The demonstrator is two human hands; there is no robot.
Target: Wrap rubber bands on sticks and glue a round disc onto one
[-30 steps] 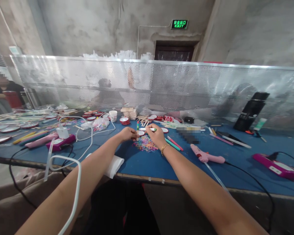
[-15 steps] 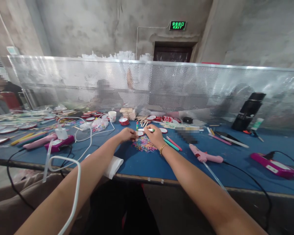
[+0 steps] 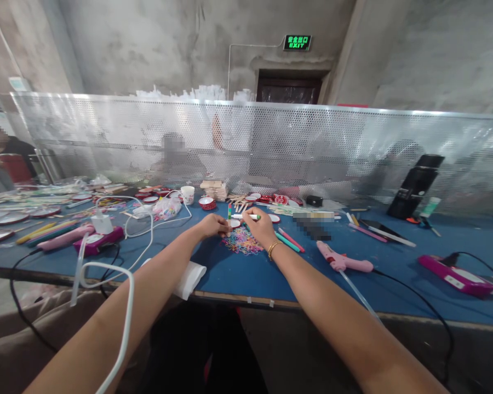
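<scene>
My right hand (image 3: 258, 225) is closed around a white marker pen (image 3: 240, 216) with a green end, held almost level and pointing left. Its tip is close to a narrow stick (image 3: 229, 211) coloured green and red, which stands upright at the fingertips of my left hand (image 3: 214, 225). The left fingers are pinched together on its lower end, which they partly hide. Below and between both hands lies a pile of small colourful rubber-band-like loops (image 3: 243, 242). A white round piece with a red rim (image 3: 235, 224) shows just behind the fingers.
On the blue table (image 3: 238, 279), a pink glue gun (image 3: 345, 258) and purple power strip (image 3: 456, 276) lie right. Another pink glue gun (image 3: 66, 238) and a white cable (image 3: 128, 306) are left. Behind stand a paper cup (image 3: 188, 195), a black bottle (image 3: 414, 186) and a perforated metal screen (image 3: 271, 142).
Almost nothing differs. Both hands keep their places with the marker against or near the stick; the whole view has shifted very slightly.
</scene>
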